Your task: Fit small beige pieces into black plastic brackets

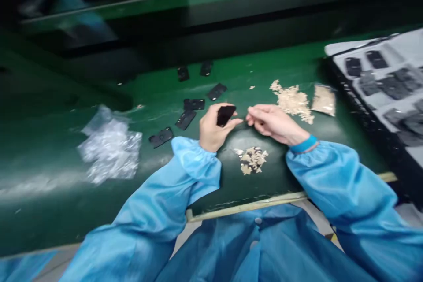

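My left hand (213,128) pinches a small black rectangular plate (226,115) between thumb and fingers. My right hand (272,124) sits just to its right, fingertips pressed together near the plate's edge; nothing shows between them. Several similar black plates (194,104) lie on the green bench mat (66,97) beyond my hands. A heap of beige paper-like scraps (253,161) lies just below my hands, and a larger heap (292,101) lies beyond my right hand.
A crumpled transparent plastic bag (109,145) lies to the left. A small bag of beige scraps (324,100) lies on the right, next to a black-edged tray (373,83) holding black plates. A pale bench edge strip (247,206) runs in front of me.
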Demonstrator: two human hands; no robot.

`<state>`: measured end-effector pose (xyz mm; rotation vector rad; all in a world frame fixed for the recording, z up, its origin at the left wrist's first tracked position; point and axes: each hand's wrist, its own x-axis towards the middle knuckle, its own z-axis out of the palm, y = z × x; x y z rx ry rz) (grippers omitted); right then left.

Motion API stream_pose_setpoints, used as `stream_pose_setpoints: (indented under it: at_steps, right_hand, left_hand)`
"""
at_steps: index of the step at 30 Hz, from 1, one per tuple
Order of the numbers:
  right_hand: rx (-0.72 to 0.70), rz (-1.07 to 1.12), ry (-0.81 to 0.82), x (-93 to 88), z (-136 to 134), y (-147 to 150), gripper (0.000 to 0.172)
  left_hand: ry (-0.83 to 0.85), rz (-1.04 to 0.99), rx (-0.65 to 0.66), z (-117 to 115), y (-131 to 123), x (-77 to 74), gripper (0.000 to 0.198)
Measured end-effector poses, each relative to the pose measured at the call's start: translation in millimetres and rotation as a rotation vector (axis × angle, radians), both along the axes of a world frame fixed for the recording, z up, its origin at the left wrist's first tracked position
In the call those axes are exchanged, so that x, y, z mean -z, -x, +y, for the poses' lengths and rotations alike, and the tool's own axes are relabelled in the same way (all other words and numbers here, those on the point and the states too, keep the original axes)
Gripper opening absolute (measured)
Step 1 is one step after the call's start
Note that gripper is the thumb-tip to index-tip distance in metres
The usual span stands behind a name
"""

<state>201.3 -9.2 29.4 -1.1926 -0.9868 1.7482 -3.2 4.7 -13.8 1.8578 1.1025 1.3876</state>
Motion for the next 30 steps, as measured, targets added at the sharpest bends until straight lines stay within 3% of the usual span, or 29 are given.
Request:
stream_pose_setpoints:
  at_steps: [7, 19, 22, 25, 28, 30]
  right_hand:
    - [-0.121, 0.105, 0.187, -5.4, -4, -1, 0.034]
    - [-0.18, 0.197, 0.24, -3.7, -8, 3, 0.024]
    - [-0.174, 0.216, 0.188, -0.8, -8, 3, 0.023]
    - [-0.081, 0.151, 0.055, 1.9, -8, 5, 0.021]
    - [0.083, -0.076, -0.134, 4.4, -8, 9, 0.016]
    - [0.15, -0.246, -0.25, 7.0, -8, 11, 0.015]
  left_hand:
    - [0.062, 0.013, 0.046, -1, -5, -2.3, 0.053]
    - [0.102, 0.022, 0.07, -3, -3, -6.6, 0.054]
    - [0.129, 0.01, 0.093, -3, -4, -7.4, 0.053]
    - [0.301, -0.088, 0.115, -3, -9, -7.2, 0.044]
    - [0.571, -0.271, 0.136, -2, -16, -5.8, 0.038]
    - [0.665, -0.368, 0.155, -2, -19, -4.6, 0.035]
